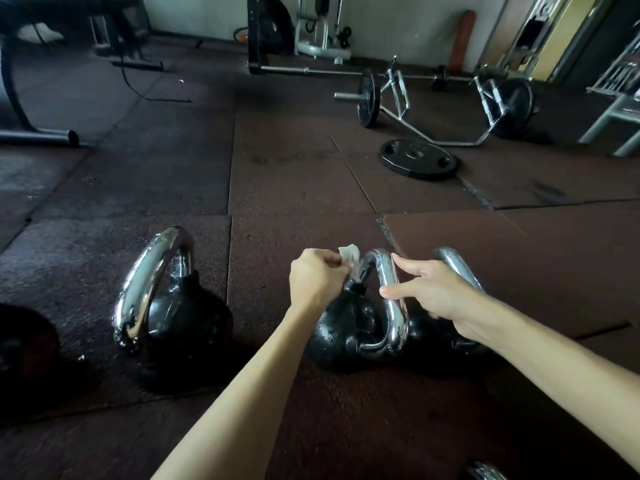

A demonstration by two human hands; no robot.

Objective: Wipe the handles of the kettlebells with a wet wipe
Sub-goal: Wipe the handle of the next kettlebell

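The left hand (317, 278) is gripping a crumpled white wet wipe (348, 253) in curled fingers. The wipe is poking out of the far side of the fist and is pressing against the left leg of the handle (393, 320) of the middle kettlebell (337, 330). The right hand (434, 294) is lying open at the right of that same handle, with its straight index finger and thumb touching the chrome; its other fingers are hidden. This kettlebell is sitting near the person on the rubber floor (294, 188). Its black body is glistening with droplets and its looped handle is shining silver.

A larger left kettlebell (187, 317) is standing well apart to the left. The right kettlebell (452, 259) is sitting just beside the middle one, mostly under the right hand. A weight plate (419, 159) is lying flat farther off.
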